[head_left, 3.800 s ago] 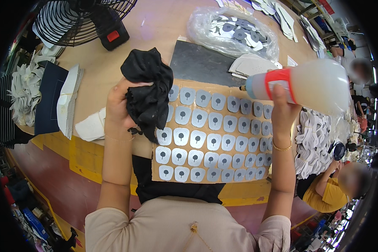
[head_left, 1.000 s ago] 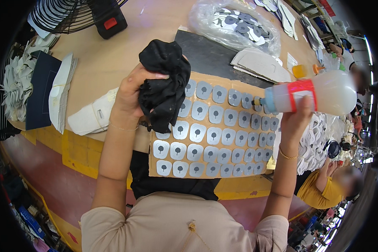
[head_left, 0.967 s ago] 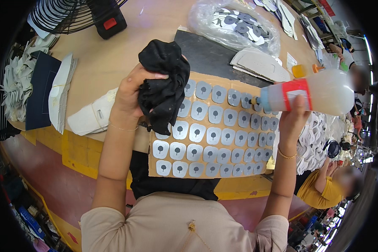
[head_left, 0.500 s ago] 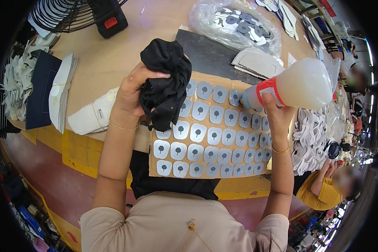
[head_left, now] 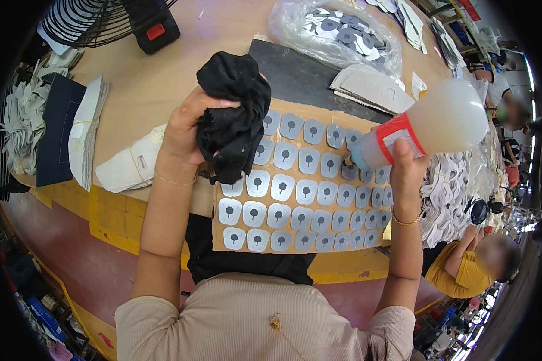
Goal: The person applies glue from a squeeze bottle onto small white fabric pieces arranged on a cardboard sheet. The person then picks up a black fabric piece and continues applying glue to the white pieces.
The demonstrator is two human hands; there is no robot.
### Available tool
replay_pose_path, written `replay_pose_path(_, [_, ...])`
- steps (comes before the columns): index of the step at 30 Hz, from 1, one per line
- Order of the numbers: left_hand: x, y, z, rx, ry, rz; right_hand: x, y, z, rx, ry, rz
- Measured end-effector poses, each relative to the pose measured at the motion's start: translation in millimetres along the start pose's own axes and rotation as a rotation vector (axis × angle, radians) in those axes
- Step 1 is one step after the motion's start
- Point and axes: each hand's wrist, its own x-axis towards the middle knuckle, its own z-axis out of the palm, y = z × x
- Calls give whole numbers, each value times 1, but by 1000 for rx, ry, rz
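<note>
My left hand (head_left: 183, 129) is closed round a bunched black cloth (head_left: 235, 114), held above the left part of a cardboard sheet (head_left: 301, 108). Rows of small light-grey rounded patches (head_left: 282, 188), each with a dark tree-like print, lie on that sheet. In my right hand (head_left: 408, 174) is a translucent squeeze bottle (head_left: 451, 114) with a red and white label and a blue collar. It is tilted, nozzle down and to the left. The nozzle tip is at a patch in the second row from the far side; whether it touches cannot be told.
A dark mat (head_left: 295, 69) lies beyond the cardboard, with stacked white pieces (head_left: 370, 87) on its right. Further back is a clear bag (head_left: 277, 24) of cut pieces. A fan (head_left: 153, 30) and banded stacks (head_left: 87, 135) stand left. A person in yellow (head_left: 457, 271) is at right.
The bottle's nozzle has moved from the farthest row of patches to the second row, nearer me. My right hand shifted slightly right and nearer; the cloth stays in my left hand.
</note>
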Motion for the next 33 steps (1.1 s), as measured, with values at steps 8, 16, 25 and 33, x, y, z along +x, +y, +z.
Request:
replay_pose_path(8, [0, 1, 5, 12, 1, -8, -11, -6, 15, -37, -97, -9])
replay_pose_path(16, [0, -1, 1, -8, 55, -17, -10, -1, 19, -235, -176, -135])
replay_pose_path(25, [-2, -3, 0, 6, 71, 18, -12, -14, -1, -247, -124, -82])
replay_pose_path(33, [0, -1, 3, 41, 66, -8, -21, -8, 7, -168, -101, 4])
